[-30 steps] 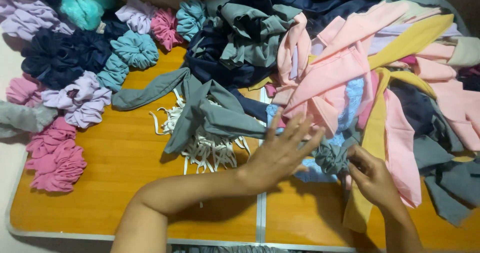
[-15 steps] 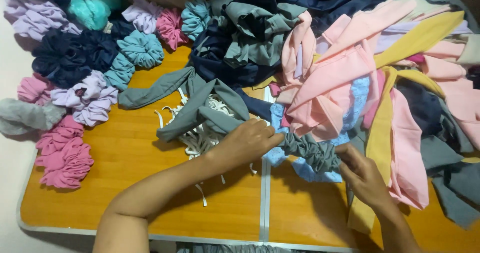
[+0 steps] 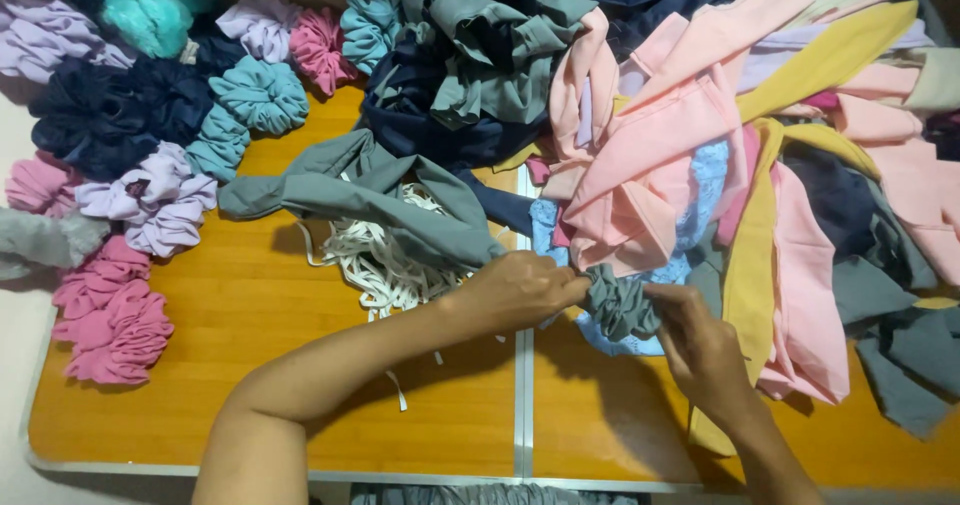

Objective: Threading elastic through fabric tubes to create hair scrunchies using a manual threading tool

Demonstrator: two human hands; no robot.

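Both my hands hold a bunched grey-green fabric scrunchie (image 3: 620,303) over the middle of the wooden table (image 3: 260,395). My left hand (image 3: 520,287) pinches its left end with closed fingers. My right hand (image 3: 700,340) grips its right side from below. Just left of my left hand lies a tangle of white elastic strips (image 3: 375,260), partly under a grey-green fabric strip (image 3: 380,190). A light blue cloth (image 3: 700,200) lies beneath the scrunchie.
Finished scrunchies in pink (image 3: 110,315), lilac (image 3: 155,200), teal (image 3: 255,100) and navy (image 3: 100,115) lie along the left side. A heap of pink (image 3: 660,155), yellow (image 3: 750,265), grey and navy fabric strips covers the back and right. The table's metal front edge (image 3: 420,477) runs below.
My left hand went from spread open above the fabric to closed on the scrunchie's left end. The scrunchie now sits bunched between both hands, and the hands have drawn closer together.
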